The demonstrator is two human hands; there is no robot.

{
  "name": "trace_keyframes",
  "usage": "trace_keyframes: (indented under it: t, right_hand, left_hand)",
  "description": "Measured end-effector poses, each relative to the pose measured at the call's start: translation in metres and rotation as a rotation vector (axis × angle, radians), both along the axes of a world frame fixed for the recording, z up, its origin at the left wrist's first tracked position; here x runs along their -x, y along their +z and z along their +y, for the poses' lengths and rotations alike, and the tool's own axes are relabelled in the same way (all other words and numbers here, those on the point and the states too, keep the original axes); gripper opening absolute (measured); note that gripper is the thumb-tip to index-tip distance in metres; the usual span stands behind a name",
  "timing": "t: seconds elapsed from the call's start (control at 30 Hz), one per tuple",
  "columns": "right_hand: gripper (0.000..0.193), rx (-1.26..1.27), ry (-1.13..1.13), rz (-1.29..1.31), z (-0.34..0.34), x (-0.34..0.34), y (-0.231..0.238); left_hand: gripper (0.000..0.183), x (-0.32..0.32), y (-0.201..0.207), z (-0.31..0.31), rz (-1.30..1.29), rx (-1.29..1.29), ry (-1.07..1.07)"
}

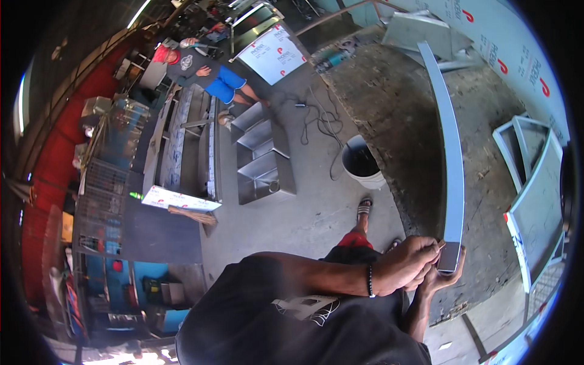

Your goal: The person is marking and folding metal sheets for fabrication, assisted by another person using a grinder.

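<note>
A long, narrow metal strip [449, 164] with a pale blue-grey face stretches away from me over a dark, worn work surface [389, 109]. Its near end is a darker, brownish grey. My left hand [406, 266], with a beaded bracelet at the wrist, is closed in a pinch at the left edge of that end; its fingertips are partly hidden. Under the same end lies my right hand [444, 278], its fingers curled up round the right edge. Both hands are almost touching. The strip's far end reaches some stacked sheet-metal pieces [426, 35].
White bucket [365, 180] beside the work surface, on the left. A teal power tool [334, 59] lies at its far end; metal frames [535, 188] stand right. Farther left: cords [322, 125], a steel sink unit [264, 155], a long metal frame [182, 146] and another person [207, 73].
</note>
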State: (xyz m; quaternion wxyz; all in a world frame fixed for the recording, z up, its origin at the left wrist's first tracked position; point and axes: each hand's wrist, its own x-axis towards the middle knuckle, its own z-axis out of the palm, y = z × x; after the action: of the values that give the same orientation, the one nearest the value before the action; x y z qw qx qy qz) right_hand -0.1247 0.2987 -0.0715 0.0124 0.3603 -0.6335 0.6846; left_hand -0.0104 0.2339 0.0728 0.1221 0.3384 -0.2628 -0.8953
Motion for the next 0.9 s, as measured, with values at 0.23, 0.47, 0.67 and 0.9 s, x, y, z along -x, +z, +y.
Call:
trace_keyframes:
  t: [0.23, 0.47, 0.67, 0.9]
  right_hand:
    - [0.028, 0.014, 0.031, -0.021, -0.002, 0.003, -0.004]
    - [0.028, -0.079, 0.023, 0.043, -0.007, 0.018, 0.024]
    - [0.025, -0.232, 0.150, 0.243, 0.013, 0.072, 0.032]
    - [0.031, -0.284, 0.281, 0.551, 0.042, 0.118, -0.002]
  left_hand:
    - [0.028, 0.007, -0.006, -0.007, -0.005, 0.103, -0.023]
    - [0.028, -0.003, -0.049, -0.059, -0.057, 0.493, 0.371]
    - [0.024, 0.011, -0.235, -0.121, -0.852, 1.445, 0.124]
    - [0.021, 0.064, -0.280, -0.103, -1.014, 1.627, -0.164]
